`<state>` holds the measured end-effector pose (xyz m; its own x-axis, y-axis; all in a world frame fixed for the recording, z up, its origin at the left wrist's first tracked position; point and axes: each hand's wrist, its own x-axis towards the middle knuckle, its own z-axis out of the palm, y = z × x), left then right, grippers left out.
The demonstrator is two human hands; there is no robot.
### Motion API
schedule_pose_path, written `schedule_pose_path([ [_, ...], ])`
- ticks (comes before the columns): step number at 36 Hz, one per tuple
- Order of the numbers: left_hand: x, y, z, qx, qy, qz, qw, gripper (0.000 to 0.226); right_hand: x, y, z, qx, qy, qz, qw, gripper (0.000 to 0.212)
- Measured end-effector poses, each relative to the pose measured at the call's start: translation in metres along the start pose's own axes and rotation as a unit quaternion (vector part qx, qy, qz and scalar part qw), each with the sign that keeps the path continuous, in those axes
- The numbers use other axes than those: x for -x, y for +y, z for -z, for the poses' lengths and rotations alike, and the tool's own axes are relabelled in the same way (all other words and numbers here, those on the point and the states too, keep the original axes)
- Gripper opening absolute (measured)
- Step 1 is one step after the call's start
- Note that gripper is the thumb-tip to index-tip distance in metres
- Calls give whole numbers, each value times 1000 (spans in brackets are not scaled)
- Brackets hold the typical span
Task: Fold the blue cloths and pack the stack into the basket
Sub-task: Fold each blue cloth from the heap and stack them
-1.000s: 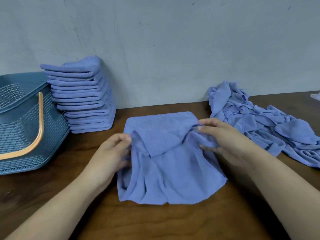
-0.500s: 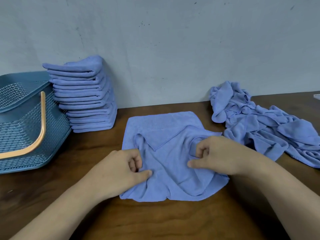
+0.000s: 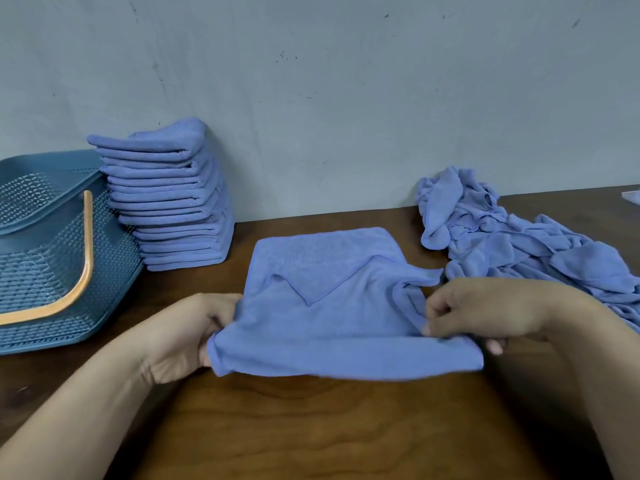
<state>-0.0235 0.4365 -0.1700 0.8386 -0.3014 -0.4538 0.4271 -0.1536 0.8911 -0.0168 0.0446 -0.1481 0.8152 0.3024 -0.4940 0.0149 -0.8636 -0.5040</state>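
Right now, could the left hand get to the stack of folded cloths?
Probably yes, once it lets go: the left hand grips the cloth being folded, but only bare table lies between it and the folded stack.

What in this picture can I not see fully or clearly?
All in the head view:
- Basket: cut off by the left edge, so much of its inside is out of sight.
- Left hand: fingertips hidden behind the cloth it grips.
- Right hand: some fingers hidden under the same cloth.
- Loose pile: cut off by the right edge and too tangled to count.
- Pale thing: only a corner shows at the right edge.
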Motion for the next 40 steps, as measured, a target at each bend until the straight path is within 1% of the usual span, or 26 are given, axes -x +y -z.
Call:
schedule_pose_path([
  [2, 1, -1, 1, -41, -27, 14, 999, 48, 3, -3, 0, 0, -37, -9, 999, 35],
  [3, 1, -1, 0, -68, -30, 17, 997, 52, 3, -4, -1, -2, -36, -14, 999, 38],
  [5, 5, 3, -2, -104, -15, 29, 994, 44, -1, -5, -3, -14, 0, -26, 1000, 43],
  [7, 9, 5, 0, -138, -15, 41, 989, 44, -7, -5, -6, -12, 75, -26, 997, 46],
  [9, 14, 7, 5, -210, -30, 42, 976, 53, -13, -7, -10, 23, 183, -1, 983, 43],
  [10, 18, 8, 6, -247, -31, 37, 968, 57, -16, -10, -12, 39, 233, 25, 971, 36],
  [12, 26, 10, 8, -318, -21, 33, 947, 61, -20, -18, -21, 36, 292, 95, 951, 22],
  [14, 33, 13, 9, -390, -16, 49, 919, 65, -24, -29, -34, 7, 298, 164, 940, 13],
  [16, 39, 16, 10, -450, -24, 82, 889, 68, -27, -38, -49, -1, 257, 224, 940, 11],
  [18, 42, 17, 8, -469, -34, 111, 875, 62, -29, -44, -61, 24, 223, 263, 938, 9],
  [20, 43, 17, 2, -468, -35, 120, 875, 52, -33, -47, -69, 45, 209, 273, 938, 10],
  [24, 41, 14, -7, -474, -18, 126, 871, 31, -41, -48, -77, 66, 181, 258, 947, 15],
  [27, 39, 13, -3, -458, -9, 101, 883, 27, -42, -45, -75, 37, 166, 249, 953, 13],
  [29, 36, 14, 5, -412, -1, 56, 909, 23, -42, -45, -74, 23, 159, 247, 956, 14],
  [32, 31, 16, 16, -329, 15, -35, 944, 20, -44, -42, -73, 4, 145, 244, 959, 16],
  [35, 26, 14, 23, -195, -9, -92, 976, 24, -45, -38, -69, -1, 130, 243, 961, 15],
  [38, 22, 9, 29, -93, -67, -129, 985, 27, -44, -35, -66, -7, 128, 240, 962, 15],
  [40, 20, 5, 34, -67, -99, -119, 986, 29, -44, -35, -64, -6, 129, 237, 963, 16],
])
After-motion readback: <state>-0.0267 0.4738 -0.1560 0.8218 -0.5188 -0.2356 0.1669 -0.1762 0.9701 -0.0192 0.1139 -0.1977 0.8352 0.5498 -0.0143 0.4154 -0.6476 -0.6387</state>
